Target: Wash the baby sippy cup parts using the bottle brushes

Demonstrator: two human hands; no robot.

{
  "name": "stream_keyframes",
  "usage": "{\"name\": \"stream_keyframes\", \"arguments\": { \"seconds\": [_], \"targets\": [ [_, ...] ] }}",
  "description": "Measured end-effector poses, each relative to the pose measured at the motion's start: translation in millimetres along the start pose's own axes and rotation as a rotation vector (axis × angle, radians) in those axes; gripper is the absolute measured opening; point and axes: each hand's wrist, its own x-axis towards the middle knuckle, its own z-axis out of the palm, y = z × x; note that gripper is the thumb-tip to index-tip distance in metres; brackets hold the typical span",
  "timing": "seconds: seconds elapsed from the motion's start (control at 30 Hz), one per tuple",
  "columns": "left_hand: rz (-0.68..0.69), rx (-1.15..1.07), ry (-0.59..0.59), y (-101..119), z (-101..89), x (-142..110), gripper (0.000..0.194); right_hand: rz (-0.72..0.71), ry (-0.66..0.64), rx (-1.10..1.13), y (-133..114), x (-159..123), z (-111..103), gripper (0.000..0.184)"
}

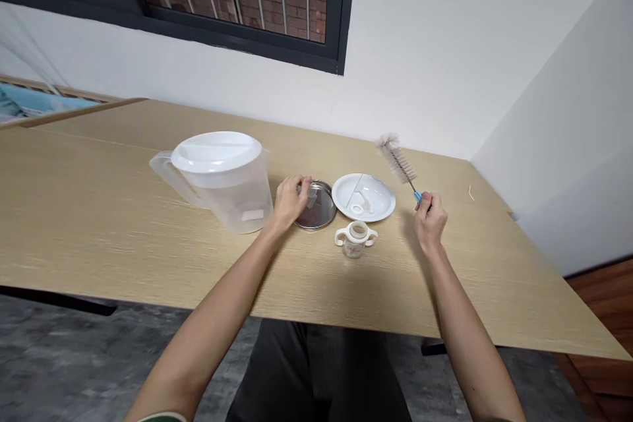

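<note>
Left hand [291,201]: touched a round steel lid [322,211]; whether its grip was closed could not be told.
Right hand [430,219]: grip closed on a blue-handled grey bristle bottle brush [398,162].

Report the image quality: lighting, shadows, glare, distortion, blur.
Head view: the light is soft and even; the right hand throws a soft shadow on the wood-grain tabletop; the round steel lid shows a mild sheen, without harsh glare; wide-angle distortion tilts and stretches the table's edges; the bristles of the bottle brush look slightly soft, but nothing is badly blurred.
</note>
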Motion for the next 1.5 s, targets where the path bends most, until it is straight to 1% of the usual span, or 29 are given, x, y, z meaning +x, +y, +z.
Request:
{"name": "stream_keyframes", "arguments": {
  "seconds": [0.13, 0.27, 0.37, 0.47, 0.6, 0.7, 0.8, 0.87, 0.93, 1.0, 1.07, 1.1, 1.2, 1.3, 1.4, 1.5],
  "targets": [
    [-0.015, -0.068, -0.008, 0.0, -0.3, 0.0, 0.031, 0.002, 0.03, 0.039, -1.0, 0.9, -0.5, 0.041],
    [-0.033, -0.091, -0.02, -0.3, -0.1, 0.0, 0.03, -0.001, 0.052, 0.071, 1.8, 2.6, 1.0, 0.041],
    [-0.014, -0.057, -0.025, 0.4, 0.2, -0.3, 0.032, -0.042, 0.075, 0.074, 5.5, 4.4, 3.7, 0.043],
    [0.031, -0.017, 0.001, 2.4, 1.0, -1.2, 0.032, -0.097, 0.077, 0.038, 8.7, 5.7, 6.3, 0.047],
    [0.088, -0.017, 0.068, 5.2, -0.2, -2.2, 0.042, -0.094, 0.051, 0.015, 10.4, 5.0, 8.9, 0.047],
    [0.12, -0.051, 0.045, 8.4, -5.0, -0.2, 0.048, -0.067, 0.049, 0.025, 12.3, 2.9, 12.1, 0.047],
    [0.091, -0.132, -0.015, 17.9, -10.0, 5.9, 0.042, -0.048, 0.026, 0.051, 16.0, 0.4, 16.7, 0.047],
    [0.039, -0.197, -0.113, 29.8, -9.2, 11.8, 0.038, -0.045, 0.006, 0.07, 18.7, -0.6, 19.7, 0.046],
    [0.026, -0.209, -0.302, 44.9, -2.8, 18.2, 0.038, -0.04, 0.001, 0.086, 20.9, -1.0, 22.0, 0.045],
    [0.054, -0.134, -0.516, 60.2, 9.2, 24.4, 0.04, -0.035, 0.009, 0.096, 22.3, -0.9, 23.3, 0.045],
    [0.076, -0.007, -0.662, 72.7, 24.5, 30.4, 0.041, -0.032, 0.019, 0.102, 23.1, -0.6, 23.9, 0.044],
    [0.088, 0.051, -0.704, 77.3, 32.6, 33.2, 0.041, -0.032, 0.022, 0.103, 23.3, -0.4, 24.1, 0.043],
    [0.13, 0.149, -0.749, 85.1, 53.9, 39.4, 0.036, -0.028, 0.015, 0.106, 23.0, 0.2, 24.1, 0.043],
    [0.142, 0.162, -0.767, 87.1, 67.3, 41.8, 0.03, -0.019, 0.012, 0.111, 21.6, 0.9, 23.7, 0.045],
    [0.152, 0.147, -0.778, 86.6, 71.6, 42.9, 0.027, -0.014, 0.023, 0.111, 19.5, 1.6, 22.8, 0.046],
    [0.15, 0.13, -0.764, 84.9, 65.1, 45.5, 0.029, -0.005, 0.036, 0.108, 17.7, 2.1, 21.2, 0.048]
  ]
}}
